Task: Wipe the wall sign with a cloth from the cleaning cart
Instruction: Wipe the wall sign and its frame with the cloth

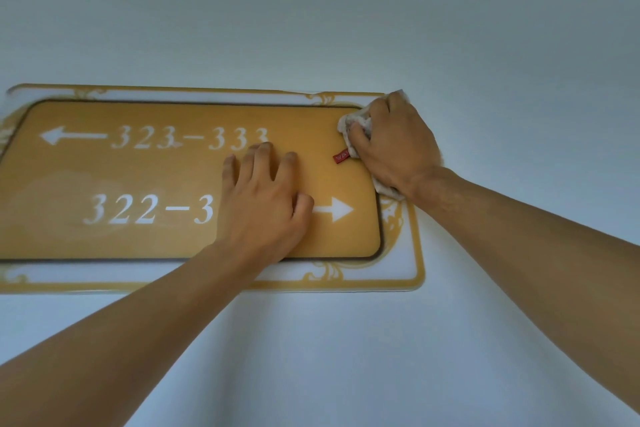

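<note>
A yellow wall sign (pixel 138 170) with white room numbers, two arrows and an ornate white-and-gold border hangs on the pale wall. My right hand (pixel 394 146) grips a bunched white cloth (pixel 356 125) with a small red tag and presses it against the sign's upper right corner. My left hand (pixel 266 201) lies flat on the sign's face with fingers spread, covering part of the lower row of numbers. It holds nothing.
Plain pale wall (pixel 311 10) surrounds the sign on all sides. The sign's left end runs out of the frame. The cleaning cart is not in view.
</note>
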